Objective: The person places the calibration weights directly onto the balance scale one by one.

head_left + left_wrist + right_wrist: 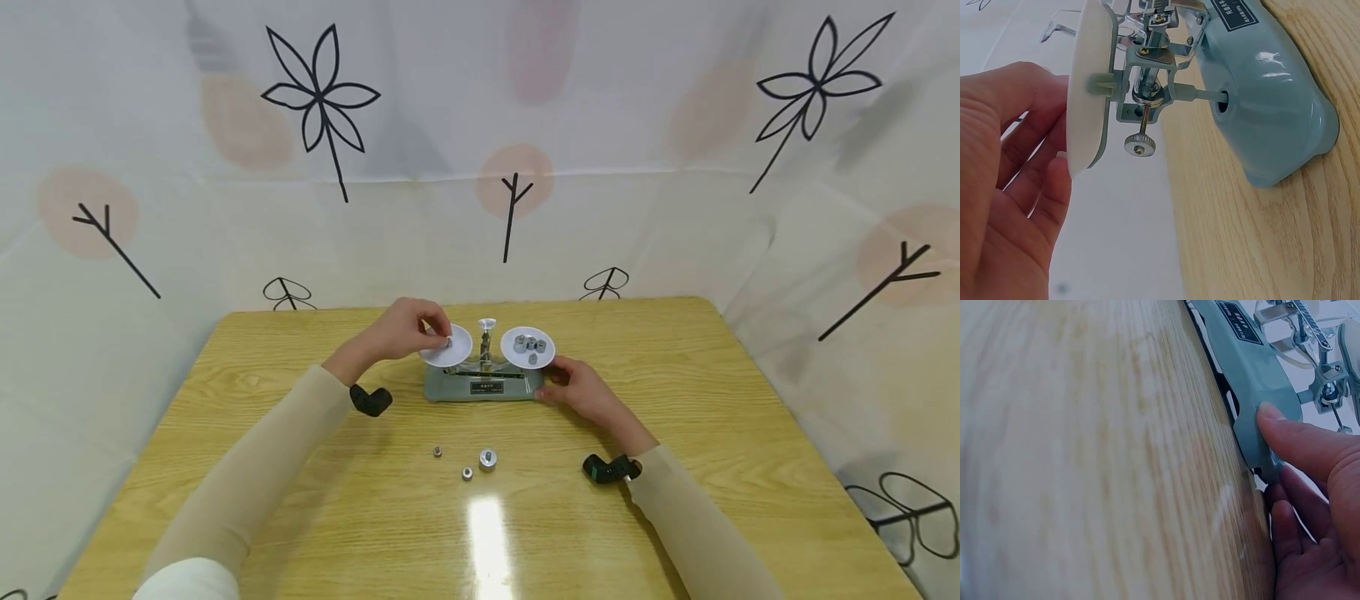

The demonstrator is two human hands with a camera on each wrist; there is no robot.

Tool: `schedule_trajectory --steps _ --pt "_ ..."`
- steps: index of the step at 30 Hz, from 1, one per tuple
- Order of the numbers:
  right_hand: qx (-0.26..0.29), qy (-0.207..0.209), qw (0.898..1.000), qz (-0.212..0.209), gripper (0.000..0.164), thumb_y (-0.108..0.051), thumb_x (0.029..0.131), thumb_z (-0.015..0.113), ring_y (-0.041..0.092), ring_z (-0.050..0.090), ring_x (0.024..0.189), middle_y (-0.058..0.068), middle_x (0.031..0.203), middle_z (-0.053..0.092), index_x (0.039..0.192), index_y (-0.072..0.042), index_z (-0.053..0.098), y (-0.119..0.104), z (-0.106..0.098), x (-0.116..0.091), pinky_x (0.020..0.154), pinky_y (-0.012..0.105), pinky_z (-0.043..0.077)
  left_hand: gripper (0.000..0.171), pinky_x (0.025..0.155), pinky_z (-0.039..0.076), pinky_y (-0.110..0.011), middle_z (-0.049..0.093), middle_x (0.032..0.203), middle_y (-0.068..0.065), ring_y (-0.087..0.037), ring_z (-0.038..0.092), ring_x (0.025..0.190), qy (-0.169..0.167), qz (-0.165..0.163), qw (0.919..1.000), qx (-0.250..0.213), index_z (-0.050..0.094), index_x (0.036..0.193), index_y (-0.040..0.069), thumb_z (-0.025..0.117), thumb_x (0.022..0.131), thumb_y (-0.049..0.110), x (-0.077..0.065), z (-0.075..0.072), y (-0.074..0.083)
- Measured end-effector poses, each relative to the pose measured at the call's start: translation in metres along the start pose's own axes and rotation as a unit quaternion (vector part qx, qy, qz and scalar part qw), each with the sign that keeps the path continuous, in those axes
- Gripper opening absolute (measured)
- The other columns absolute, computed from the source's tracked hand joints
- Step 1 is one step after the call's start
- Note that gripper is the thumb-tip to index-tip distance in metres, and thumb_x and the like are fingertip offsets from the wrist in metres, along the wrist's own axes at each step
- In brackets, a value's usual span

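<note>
As I watch, the left hand (408, 328) pinches a small metal weight (449, 342) at the beam balance (486, 364)'s ten-o'clock pan (450, 359); the right hand (587, 392) grips the base (1260, 378) at four o'clock. The weight is probably light, hard and slippery, best held by its top. Three loose weights (488, 461) lie at six o'clock on the glossy wood-grain table (337, 500); patterned cloth (420, 242) hangs at twelve.

The grey-green scale (486, 388) stands upright, its end held by the right grip (587, 392). Its white right pan (512, 357) bears four weights (521, 343); the left grip (408, 327) pinches a small weight (449, 342) at the left pan (450, 359). Three loose weights (487, 460) stand in front.
</note>
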State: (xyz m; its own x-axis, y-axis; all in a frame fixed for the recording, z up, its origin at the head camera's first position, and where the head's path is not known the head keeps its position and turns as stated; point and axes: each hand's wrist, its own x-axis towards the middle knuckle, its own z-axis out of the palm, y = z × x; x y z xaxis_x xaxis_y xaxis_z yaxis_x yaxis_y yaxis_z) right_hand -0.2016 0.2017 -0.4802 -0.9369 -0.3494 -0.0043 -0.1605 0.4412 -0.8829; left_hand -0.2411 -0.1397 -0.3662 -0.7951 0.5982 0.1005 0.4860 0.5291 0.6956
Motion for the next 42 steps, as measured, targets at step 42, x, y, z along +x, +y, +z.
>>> schedule_trajectory --steps 42 --pt "0.009 0.003 1.000 -0.007 0.059 -0.011 0.084 0.081 0.035 0.054 0.123 0.019 0.134 0.059 0.136 0.002 0.056 0.001 -0.002 0.000 0.105 0.050 0.043 0.008 0.080 0.055 -0.041 0.068 0.094 0.004 -0.016 0.063 0.088 0.042 0.023 0.9976 -0.050 0.072 0.094 0.015 0.075 0.090 0.009 -0.072 0.001 -0.009"
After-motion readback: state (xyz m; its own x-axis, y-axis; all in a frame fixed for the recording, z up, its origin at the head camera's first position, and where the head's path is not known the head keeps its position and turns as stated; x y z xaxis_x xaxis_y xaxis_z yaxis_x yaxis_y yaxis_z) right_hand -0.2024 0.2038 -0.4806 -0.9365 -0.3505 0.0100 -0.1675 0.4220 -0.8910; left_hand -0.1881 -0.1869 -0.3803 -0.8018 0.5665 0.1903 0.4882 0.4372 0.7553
